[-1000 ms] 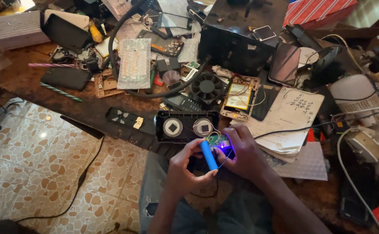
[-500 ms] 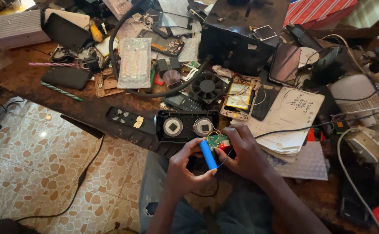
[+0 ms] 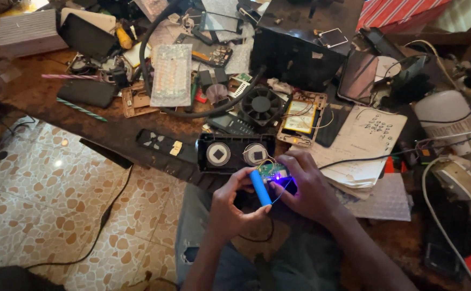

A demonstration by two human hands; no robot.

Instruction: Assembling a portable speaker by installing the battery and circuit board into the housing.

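Note:
My left hand point(image 3: 235, 207) holds a blue cylindrical battery cell point(image 3: 260, 187) upright between thumb and fingers, over my lap. My right hand point(image 3: 306, 186) grips a small green circuit board point(image 3: 272, 171) that touches the cell's top end. A blue-violet light glows under the board near my right thumb. Thin wires run from the board up to a black speaker housing point(image 3: 234, 153) with two round drivers, which lies at the table's near edge just above my hands.
The dark wooden table point(image 3: 57, 99) is crowded: a black fan point(image 3: 262, 105), an opened phone with a battery point(image 3: 300, 118), a remote point(image 3: 162, 144), papers point(image 3: 372, 140), a black box point(image 3: 294, 51), phones, cables. Tiled floor with a black cable point(image 3: 106, 215) at left.
My hands have shifted slightly. The blue glow at the board was lit, went out half a second ago, and is lit again now.

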